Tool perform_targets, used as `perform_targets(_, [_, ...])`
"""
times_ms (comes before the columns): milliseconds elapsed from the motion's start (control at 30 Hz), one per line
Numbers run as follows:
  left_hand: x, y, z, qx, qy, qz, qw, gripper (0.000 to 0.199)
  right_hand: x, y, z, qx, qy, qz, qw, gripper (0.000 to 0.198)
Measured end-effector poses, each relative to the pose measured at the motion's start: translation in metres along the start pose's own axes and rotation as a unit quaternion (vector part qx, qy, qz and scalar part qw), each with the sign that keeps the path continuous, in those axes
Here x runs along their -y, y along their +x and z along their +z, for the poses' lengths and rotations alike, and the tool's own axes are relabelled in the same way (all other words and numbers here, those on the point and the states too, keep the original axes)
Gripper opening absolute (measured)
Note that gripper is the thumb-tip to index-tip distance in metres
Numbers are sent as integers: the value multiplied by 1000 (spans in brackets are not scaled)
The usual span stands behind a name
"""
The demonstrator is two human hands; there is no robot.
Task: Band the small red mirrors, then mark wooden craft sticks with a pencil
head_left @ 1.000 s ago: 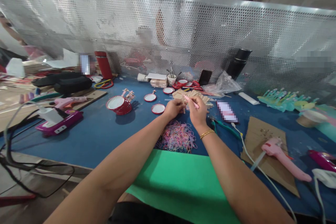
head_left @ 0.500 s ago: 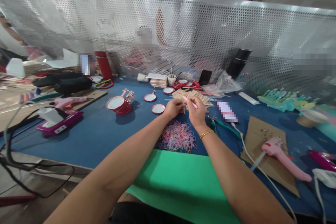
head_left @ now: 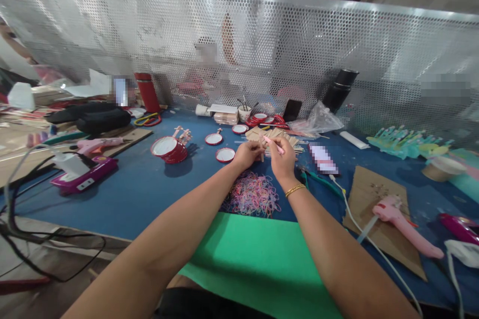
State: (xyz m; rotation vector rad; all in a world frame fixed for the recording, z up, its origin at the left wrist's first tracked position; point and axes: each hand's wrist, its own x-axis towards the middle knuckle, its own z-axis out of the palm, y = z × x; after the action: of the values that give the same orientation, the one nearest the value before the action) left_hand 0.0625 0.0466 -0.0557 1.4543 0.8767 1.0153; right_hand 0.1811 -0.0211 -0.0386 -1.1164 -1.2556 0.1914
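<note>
Over the blue table my two hands meet. My right hand [head_left: 283, 157] is closed around a slim pink pen-like tool [head_left: 275, 145], its tip pointing toward the left hand. My left hand [head_left: 247, 154] pinches a small pale stick-like piece [head_left: 262, 156], mostly covered by the fingers. Right behind the hands lies a pile of flat wooden sticks [head_left: 292, 139]. A heap of small coloured rubber bands [head_left: 256, 194] sits just below them, in front of a green sheet [head_left: 258, 259] at the table's near edge.
Red-rimmed white lids [head_left: 225, 155] and a red-sided round container [head_left: 168, 150] are left of the hands. To the right are teal-handled pliers [head_left: 325, 183], a phone [head_left: 324, 159] on a cable and a pink glue gun [head_left: 407, 227] on cardboard. A perforated metal screen [head_left: 164, 35] stands behind.
The pink tool has shifted slightly right and down in my right hand, and that hand has turned a little. My left hand stays almost where it was.
</note>
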Motion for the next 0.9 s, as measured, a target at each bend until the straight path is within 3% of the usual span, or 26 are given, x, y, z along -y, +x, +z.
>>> perform_targets(200, [3, 1, -1, 2, 15, 18, 1000, 24, 0, 0, 1, 30, 17, -12, 999, 20])
perform_targets(367, [3, 2, -1, -1, 20, 15, 1000, 26, -2, 1, 0, -11, -6, -10, 1000, 21])
perform_targets(567, [2, 1, -1, 8, 14, 20, 1000, 22, -1, 0, 1, 27, 22, -14, 999, 20])
perform_targets(733, [5, 3, -1, 7, 3, 9, 1000, 21, -2, 1, 0, -9, 8, -12, 1000, 20])
perform_targets(900, [8, 5, -2, 18, 8, 28, 999, 24, -1, 0, 0, 19, 11, -19, 1000, 22])
